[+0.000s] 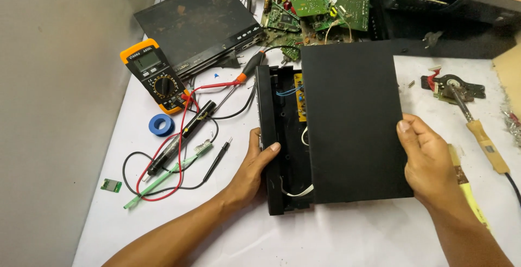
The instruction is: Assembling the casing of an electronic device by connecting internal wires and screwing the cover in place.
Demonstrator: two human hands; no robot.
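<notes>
My left hand [254,165] grips the front edge of the black box [279,137], thumb hooked over its rim. My right hand [429,158] clasps the right edge of the black lid [353,120], which lies shifted to the right over the box, leaving a strip open with a yellow board [299,96] and wires showing. The box sits mid-worktop [336,234]. Left of it lie a multimeter [154,77] with its leads and blue tape [161,125]; a soldering iron [480,131] lies to the right.
</notes>
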